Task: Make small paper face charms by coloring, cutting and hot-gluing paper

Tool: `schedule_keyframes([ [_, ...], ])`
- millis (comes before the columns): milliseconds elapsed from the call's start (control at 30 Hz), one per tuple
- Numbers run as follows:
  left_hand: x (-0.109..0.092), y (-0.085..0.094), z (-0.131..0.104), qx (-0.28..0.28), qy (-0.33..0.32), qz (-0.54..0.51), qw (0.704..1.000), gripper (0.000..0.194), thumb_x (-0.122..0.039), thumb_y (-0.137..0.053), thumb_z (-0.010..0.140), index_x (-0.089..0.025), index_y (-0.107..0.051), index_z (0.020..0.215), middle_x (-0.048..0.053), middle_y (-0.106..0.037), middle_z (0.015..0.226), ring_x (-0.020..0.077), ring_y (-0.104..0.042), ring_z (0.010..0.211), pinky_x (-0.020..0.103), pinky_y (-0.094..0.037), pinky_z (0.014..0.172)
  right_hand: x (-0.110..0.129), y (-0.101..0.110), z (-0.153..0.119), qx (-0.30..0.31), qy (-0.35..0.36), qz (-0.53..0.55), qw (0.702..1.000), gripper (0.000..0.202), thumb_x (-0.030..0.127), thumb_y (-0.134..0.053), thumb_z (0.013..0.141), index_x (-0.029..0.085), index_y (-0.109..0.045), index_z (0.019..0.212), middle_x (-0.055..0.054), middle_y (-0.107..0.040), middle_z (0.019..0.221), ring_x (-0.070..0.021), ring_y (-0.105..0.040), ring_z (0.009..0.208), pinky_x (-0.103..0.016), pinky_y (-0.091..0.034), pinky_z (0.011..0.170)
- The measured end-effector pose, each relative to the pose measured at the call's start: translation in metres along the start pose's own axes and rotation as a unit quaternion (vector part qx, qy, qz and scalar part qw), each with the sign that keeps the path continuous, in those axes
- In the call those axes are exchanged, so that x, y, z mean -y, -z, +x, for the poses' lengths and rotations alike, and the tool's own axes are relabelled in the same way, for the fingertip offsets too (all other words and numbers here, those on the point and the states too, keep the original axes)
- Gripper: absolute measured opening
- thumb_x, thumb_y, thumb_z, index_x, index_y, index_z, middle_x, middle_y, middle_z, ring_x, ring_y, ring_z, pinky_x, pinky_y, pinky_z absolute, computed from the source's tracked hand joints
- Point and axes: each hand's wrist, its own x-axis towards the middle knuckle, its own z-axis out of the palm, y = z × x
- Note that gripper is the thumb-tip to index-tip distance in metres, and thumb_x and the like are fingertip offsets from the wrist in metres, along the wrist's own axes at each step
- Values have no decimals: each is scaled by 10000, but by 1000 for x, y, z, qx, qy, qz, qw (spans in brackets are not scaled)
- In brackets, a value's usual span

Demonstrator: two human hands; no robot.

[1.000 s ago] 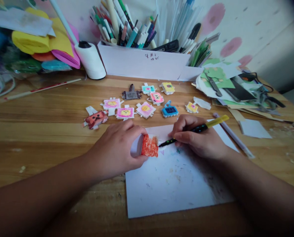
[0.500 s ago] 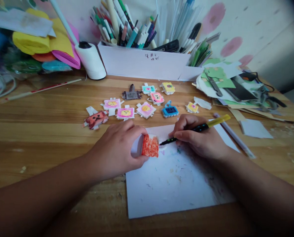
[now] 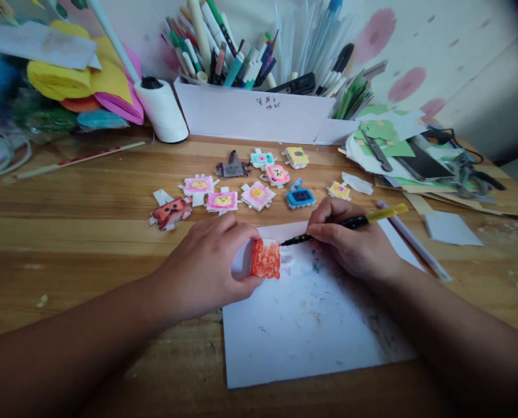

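Between thumb and fingers, my left hand (image 3: pixel 215 258) grips a small square paper piece (image 3: pixel 266 261) coloured orange-red, with a pale patch along its top edge. A small white loop sticks out from the piece's right side. My right hand (image 3: pixel 344 235) holds a marker (image 3: pixel 350 223) with a black barrel and a yellow end. The marker's tip meets the upper right corner of the piece, though I cannot tell if it presses on it. Beneath both hands lies a white sheet (image 3: pixel 285 348) with scattered ink marks.
Several small decorated paper pieces (image 3: pixel 259 195) lie beyond my hands. A white box (image 3: pixel 259 110) full of pens stands at the back, beside a white thread spool (image 3: pixel 163 110). Paper scraps and a cutter knife (image 3: pixel 377 152) are at right; a lilac stick (image 3: pixel 416 244) lies near my right hand.
The marker's tip has moved up along the right edge of the orange-red piece to its top corner. My left hand keeps its grip almost unmoved.
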Motion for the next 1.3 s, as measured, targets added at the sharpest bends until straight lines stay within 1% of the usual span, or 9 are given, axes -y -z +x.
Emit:
schedule_keyframes([
  [200, 1, 0, -1, 3, -1, -2, 1000, 387, -398, -652, 681, -227, -602, 1025, 45, -543, 947, 260, -557, 906, 428, -426, 843, -5, 0, 2, -22, 6, 17, 1000, 153, 202, -648, 764, 207, -548, 648, 37, -563, 560, -112, -473, 484, -253, -323, 456],
  [333, 1, 0, -2, -1, 1, 0, 1000, 386, -383, -651, 681, -229, -599, 1031, 45, -543, 957, 259, -557, 910, 432, -427, 844, -6, 1, 0, 2, -9, 20, 1000, 139, 202, -654, 750, 202, -555, 652, 27, -582, 592, -113, -478, 489, -257, -327, 458],
  [467, 1, -1, -1, 1, 3, 1, 1000, 400, -399, -655, 682, -234, -596, 1041, 45, -544, 956, 259, -556, 909, 434, -429, 843, -6, 1, 1, -26, -1, 18, 1000, 153, 219, -651, 754, 203, -540, 650, 33, -562, 570, -113, -466, 483, -257, -314, 453],
  [567, 1, -1, -1, 5, 2, 2, 1000, 399, -401, -652, 681, -233, -596, 1039, 46, -545, 952, 258, -557, 903, 439, -428, 848, -7, 1, 1, -9, -11, 15, 1000, 150, 222, -662, 745, 200, -546, 652, 25, -578, 596, -113, -473, 494, -259, -317, 461],
  [733, 1, -1, -1, -1, 2, 0, 1000, 379, -386, -655, 672, -231, -602, 1014, 47, -550, 950, 262, -557, 908, 436, -432, 843, -8, 2, 2, -51, -7, 26, 998, 141, 205, -646, 756, 206, -539, 664, 35, -558, 575, -115, -478, 484, -260, -325, 457],
  [933, 1, -1, 0, -4, -1, 2, 1000, 392, -370, -651, 678, -221, -602, 1038, 52, -558, 960, 258, -559, 907, 432, -431, 849, -4, 1, -1, 23, -17, 39, 999, 147, 203, -666, 756, 195, -563, 650, 23, -604, 598, -107, -483, 490, -247, -337, 464],
  [1067, 1, -1, 0, -1, -2, 4, 1000, 387, -382, -650, 681, -220, -604, 1030, 52, -550, 943, 257, -554, 895, 437, -432, 848, -4, -1, 0, -18, 5, 38, 999, 147, 191, -660, 765, 197, -562, 656, 35, -588, 573, -105, -490, 501, -239, -342, 473],
  [1200, 1, 0, -1, 1, -2, 8, 1000, 402, -397, -648, 687, -229, -595, 1049, 52, -546, 948, 256, -551, 897, 442, -432, 847, -2, -2, 0, 5, -2, 9, 1000, 148, 192, -669, 761, 193, -571, 649, 33, -592, 563, -101, -484, 492, -238, -335, 463],
  [1300, 0, -1, -1, 3, 0, 8, 1000, 401, -399, -650, 683, -235, -597, 1045, 52, -550, 957, 259, -551, 910, 442, -432, 851, 0, -3, 0, -19, 9, 8, 1000, 158, 196, -652, 767, 199, -561, 638, 38, -583, 549, -99, -483, 489, -236, -335, 459],
])
